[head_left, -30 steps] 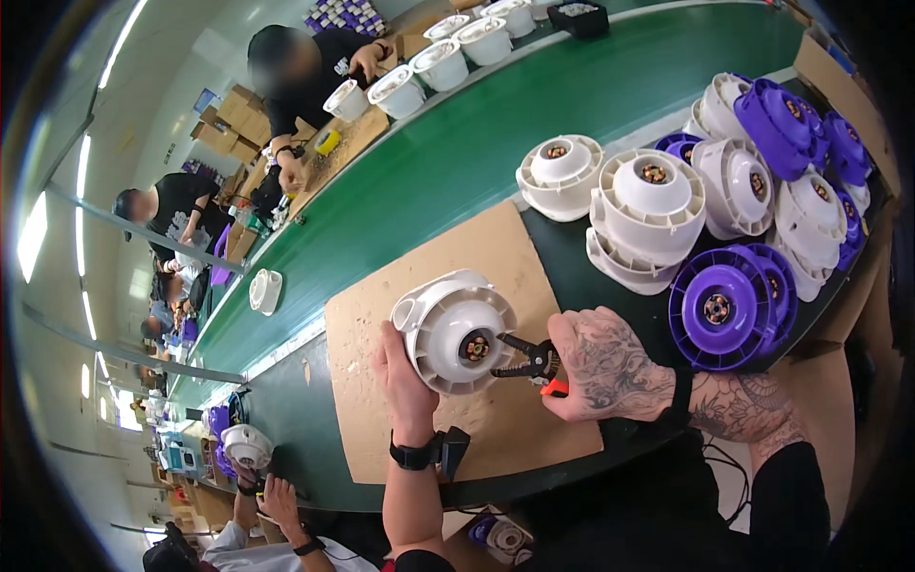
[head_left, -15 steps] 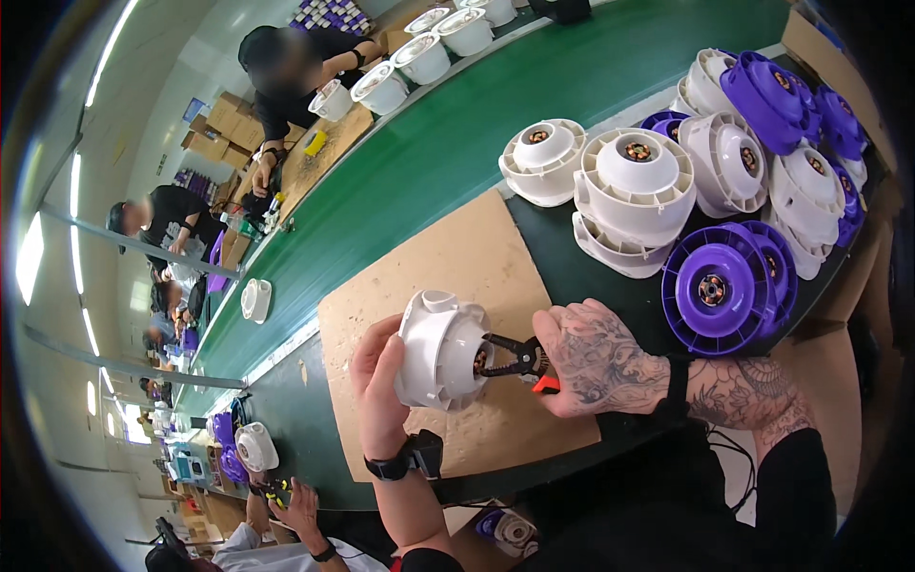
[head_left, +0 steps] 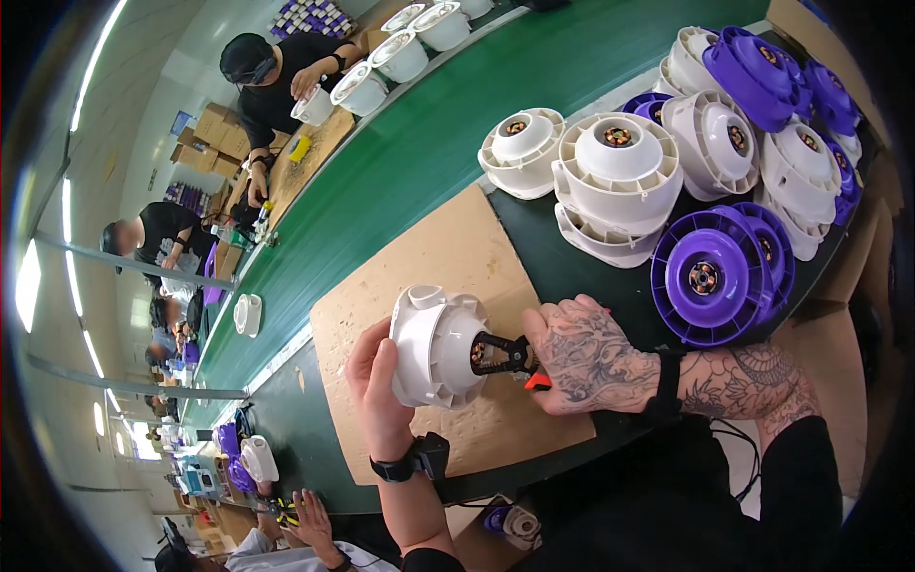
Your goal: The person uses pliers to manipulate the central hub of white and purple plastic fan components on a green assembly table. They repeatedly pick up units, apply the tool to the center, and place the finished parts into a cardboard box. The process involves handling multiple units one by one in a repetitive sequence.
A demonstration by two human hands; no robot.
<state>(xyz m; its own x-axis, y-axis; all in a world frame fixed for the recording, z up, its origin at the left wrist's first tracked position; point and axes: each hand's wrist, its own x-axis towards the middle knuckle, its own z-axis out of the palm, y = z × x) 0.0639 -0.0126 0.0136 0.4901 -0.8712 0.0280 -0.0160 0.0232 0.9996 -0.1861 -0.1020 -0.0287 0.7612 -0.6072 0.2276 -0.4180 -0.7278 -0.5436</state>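
Left hand [head_left: 374, 381]: my fingers wrap one white housing [head_left: 434, 348], tilted on edge over the cardboard mat [head_left: 429, 248].
Right hand [head_left: 581, 357]: my fingers closed on one pair of pliers [head_left: 505, 355], tips inside the housing.
Purple discs [head_left: 710, 276]: about five, piled beside white housings [head_left: 620, 162].
Surface: green conveyor belt [head_left: 400, 162].
Room: four other workers along the line.

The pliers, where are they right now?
Head view, centre: the pliers are in the right hand, tips at the white housing held by the left hand.

Factory assembly line, green conveyor belt [head_left: 400, 162], stacked fan housings [head_left: 620, 176], seated workers [head_left: 276, 76]
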